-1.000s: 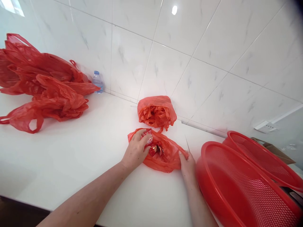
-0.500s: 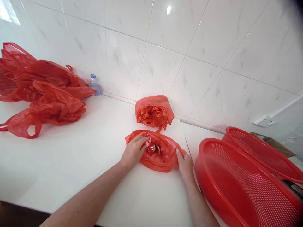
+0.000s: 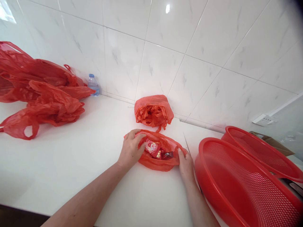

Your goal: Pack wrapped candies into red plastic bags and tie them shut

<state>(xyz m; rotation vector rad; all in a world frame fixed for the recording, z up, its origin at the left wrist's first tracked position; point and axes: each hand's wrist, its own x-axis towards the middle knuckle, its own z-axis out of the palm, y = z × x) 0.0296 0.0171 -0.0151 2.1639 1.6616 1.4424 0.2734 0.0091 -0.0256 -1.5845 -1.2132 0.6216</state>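
Observation:
A red plastic bag (image 3: 155,164) lies on the white table with its mouth spread wide. Inside it are a pink-red wrapped packet (image 3: 152,147) and small dark-red wrapped pieces (image 3: 167,154) with gold and white print. At the bag's left rim is my left hand (image 3: 131,146), its thumb and fingers apart beside the packet; some fingertips are hidden. My right hand (image 3: 185,162) grips the right rim, thumb on the inside and fingers outside.
Behind the bag sits a rolled bundle of red plastic bags (image 3: 153,108) against the tiled wall. More crumpled red bags (image 3: 47,91) lie at the left near a water bottle (image 3: 93,85). Two red mesh baskets, a near one (image 3: 227,176) and a far one (image 3: 258,151), stand at the right.
My left hand has let go of the packet and drawn slightly left, with its fingers spreading. The packet now lies flatter among the other pieces. My right hand keeps its hold on the rim.

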